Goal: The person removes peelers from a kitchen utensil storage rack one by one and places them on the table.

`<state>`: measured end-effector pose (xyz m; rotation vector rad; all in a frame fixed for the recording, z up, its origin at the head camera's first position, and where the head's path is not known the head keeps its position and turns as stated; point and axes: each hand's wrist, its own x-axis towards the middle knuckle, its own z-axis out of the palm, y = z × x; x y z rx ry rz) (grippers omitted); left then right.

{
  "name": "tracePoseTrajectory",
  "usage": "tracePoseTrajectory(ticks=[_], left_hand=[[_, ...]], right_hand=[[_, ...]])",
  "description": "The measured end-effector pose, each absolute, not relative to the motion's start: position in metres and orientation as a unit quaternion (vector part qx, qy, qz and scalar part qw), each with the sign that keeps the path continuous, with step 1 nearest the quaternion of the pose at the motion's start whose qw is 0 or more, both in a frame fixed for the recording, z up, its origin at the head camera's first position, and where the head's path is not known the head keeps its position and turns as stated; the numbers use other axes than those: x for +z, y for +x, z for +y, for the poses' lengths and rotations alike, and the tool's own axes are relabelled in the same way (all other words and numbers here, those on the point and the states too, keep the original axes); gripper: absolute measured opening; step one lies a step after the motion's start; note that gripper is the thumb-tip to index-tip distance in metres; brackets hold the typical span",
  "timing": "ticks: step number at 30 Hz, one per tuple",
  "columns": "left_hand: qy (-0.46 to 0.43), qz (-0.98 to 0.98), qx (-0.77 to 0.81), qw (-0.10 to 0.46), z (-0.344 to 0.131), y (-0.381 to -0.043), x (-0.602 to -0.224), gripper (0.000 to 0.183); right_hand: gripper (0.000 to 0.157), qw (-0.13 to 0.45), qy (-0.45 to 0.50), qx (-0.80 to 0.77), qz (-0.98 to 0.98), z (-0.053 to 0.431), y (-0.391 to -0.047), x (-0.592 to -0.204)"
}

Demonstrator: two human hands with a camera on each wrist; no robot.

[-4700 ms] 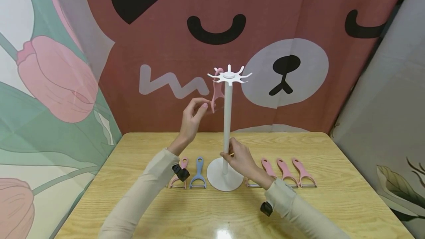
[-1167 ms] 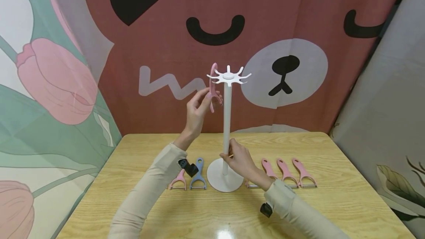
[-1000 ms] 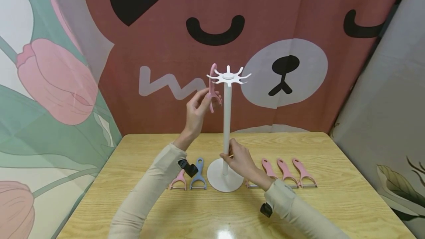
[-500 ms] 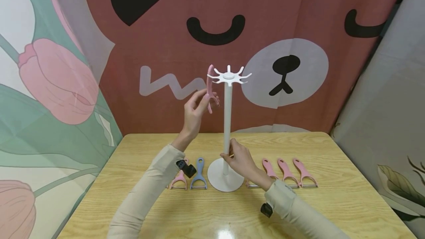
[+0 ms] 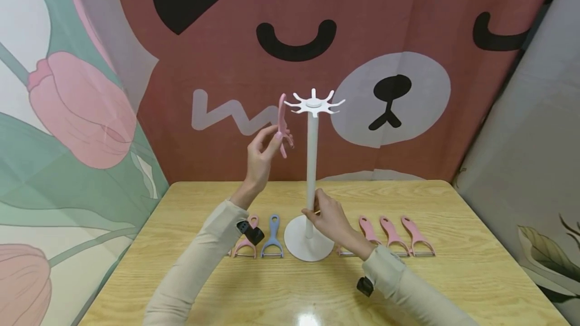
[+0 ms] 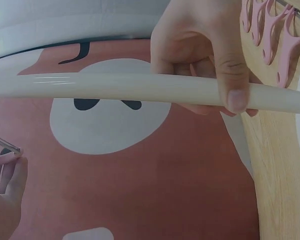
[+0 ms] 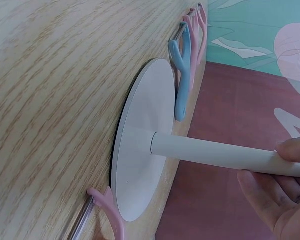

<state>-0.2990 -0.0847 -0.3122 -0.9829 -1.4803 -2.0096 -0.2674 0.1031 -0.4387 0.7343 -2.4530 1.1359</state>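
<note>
A pink Y-shaped peeler [image 5: 282,119] is pinched in my left hand [image 5: 260,157], its handle pointing up and its blade end down. The top of its handle is level with the left hook tips of a white rack [image 5: 313,104] with several arms. My right hand [image 5: 332,218] grips the white pole [image 5: 312,165] of that rack low down, above its round base [image 5: 299,245]. In the left wrist view the right hand's thumb and fingers wrap the pole [image 6: 115,86], while the left hand [image 6: 5,200] shows only at the edge.
On the table [image 5: 290,291], a blue peeler [image 5: 273,235] and a pink peeler [image 5: 244,248] lie left of the base, the pink one partly behind the left wrist's camera. Several pink peelers [image 5: 411,230] lie to the right, one partly behind the right wrist.
The pink peeler hung among the hooks beside the pole at first. My left hand has since taken hold of it and shifted it left, off the hooks. My right hand has stayed on the pole.
</note>
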Motion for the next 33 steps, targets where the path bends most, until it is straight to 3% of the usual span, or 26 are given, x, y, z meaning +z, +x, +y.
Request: tracePoseTrajectory(ticks=[33], left_hand=[[-0.338, -0.553, -0.728, 0.223, -0.103, -0.303, -0.333, 0.020]], right_hand=[[0.026, 0.167, 0.256, 0.402, -0.863, 0.102, -0.267, -0.436]])
